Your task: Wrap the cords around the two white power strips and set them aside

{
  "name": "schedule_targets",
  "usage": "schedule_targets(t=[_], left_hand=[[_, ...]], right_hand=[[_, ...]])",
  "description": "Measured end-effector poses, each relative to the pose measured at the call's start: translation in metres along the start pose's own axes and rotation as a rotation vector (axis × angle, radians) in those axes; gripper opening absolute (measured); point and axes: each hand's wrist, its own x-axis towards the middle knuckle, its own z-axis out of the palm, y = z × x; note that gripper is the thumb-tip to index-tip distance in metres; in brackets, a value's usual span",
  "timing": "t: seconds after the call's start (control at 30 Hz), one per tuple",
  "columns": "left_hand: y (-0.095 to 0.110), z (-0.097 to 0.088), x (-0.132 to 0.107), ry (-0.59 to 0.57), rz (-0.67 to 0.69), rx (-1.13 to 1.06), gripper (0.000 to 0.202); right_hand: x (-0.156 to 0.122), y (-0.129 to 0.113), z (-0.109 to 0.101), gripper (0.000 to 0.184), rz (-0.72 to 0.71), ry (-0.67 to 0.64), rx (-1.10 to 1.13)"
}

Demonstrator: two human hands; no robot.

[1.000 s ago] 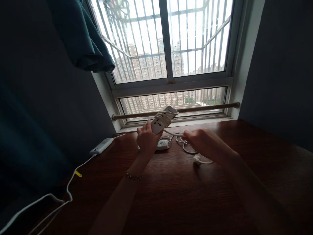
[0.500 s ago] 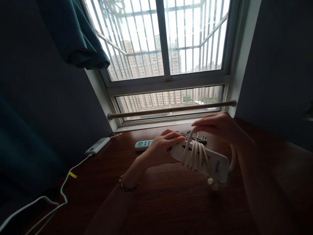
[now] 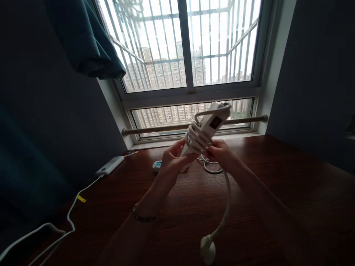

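White plastic power strip [image 3: 207, 126], held tilted above the tabletop, has a dark red switch near its raised end and its thick white cord [image 3: 197, 139] wound round its middle. Nearest, well below the power strip, a rounded white plug [image 3: 208, 249] hangs on that cord, its prongs hard to make out. Left hand [image 3: 169, 162] clasps the power strip's lower end, a dark bracelet [image 3: 145, 217] at the wrist; right hand [image 3: 223, 153] is curled on the cord beside the coils, its fingertips hidden. Below the power strip spreads a reddish-brown wood-grain table [image 3: 183, 225], its near part lost in shadow. Well left of the power strip lie a white cable [image 3: 72, 216] with a yellow tag [image 3: 81, 198] and a white rectangular box [image 3: 110, 166]. Behind the left hand, a blue-faced white strip [image 3: 156, 165] is mostly covered; pale looped cord [image 3: 213, 172] lies below the power strip, partly hidden by the right hand. Beyond the power strip run a tan horizontal rail [image 3: 166, 129] and a grey-framed window [image 3: 191, 98], cut off above; a teal curtain [image 3: 94, 51] hangs to its upper left. Barred glass shows hazy apartment towers [image 3: 165, 74].
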Motion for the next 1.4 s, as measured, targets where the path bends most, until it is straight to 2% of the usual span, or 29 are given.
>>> schedule_targets(t=[0.07,0.13,0.2,0.3,0.43,0.47,0.53,0.6,0.77,0.87,1.0,1.1,1.2,1.3,1.4], left_hand=[[-0.004,-0.005,0.003,0.189,0.018,0.158,0.050],[-0.009,-0.013,0.008,0.431,0.124,0.510,0.053],[-0.014,-0.020,0.013,0.617,0.219,0.901,0.053],[-0.022,-0.029,0.017,0.709,0.260,1.299,0.054],[-0.033,-0.032,0.019,0.638,0.245,1.544,0.054],[-0.036,-0.032,0.019,0.598,0.237,1.578,0.052],[-0.043,-0.032,0.020,0.512,0.237,1.621,0.047],[-0.050,-0.031,0.022,0.423,0.252,1.640,0.041],[-0.063,-0.032,0.027,0.207,0.280,1.566,0.036],[-0.071,-0.036,0.031,0.104,0.259,1.436,0.048],[-0.074,-0.039,0.033,0.062,0.183,1.315,0.057],[-0.071,-0.034,0.030,0.125,0.149,1.365,0.053],[-0.068,-0.026,0.025,0.145,0.083,1.450,0.041],[-0.071,-0.020,0.020,0.082,-0.044,1.462,0.037],[-0.076,-0.013,0.016,0.005,-0.083,1.437,0.042]], right_hand=[[-0.002,0.005,0.014,0.024,0.134,-0.086,0.202],[-0.007,0.008,0.027,0.023,0.282,-0.158,0.377],[-0.013,0.007,0.038,0.021,0.349,-0.177,0.417],[-0.023,0.003,0.050,0.025,0.344,-0.152,0.373],[-0.035,-0.010,0.058,0.057,0.313,-0.130,0.523],[-0.037,-0.014,0.058,0.054,0.308,-0.161,0.554],[-0.040,-0.021,0.054,0.033,0.307,-0.249,0.571],[-0.039,-0.028,0.046,0.021,0.313,-0.284,0.578],[-0.027,-0.035,0.012,0.020,0.243,-0.289,0.646],[-0.020,-0.035,-0.012,0.021,0.175,-0.268,0.659],[-0.020,-0.037,-0.033,0.017,0.092,-0.216,0.622],[-0.027,-0.042,-0.029,0.021,0.098,-0.271,0.529],[-0.035,-0.047,-0.013,0.029,0.142,-0.324,0.446],[-0.040,-0.051,0.000,0.026,0.160,-0.333,0.404],[-0.040,-0.051,0.001,0.024,0.134,-0.227,0.289]])
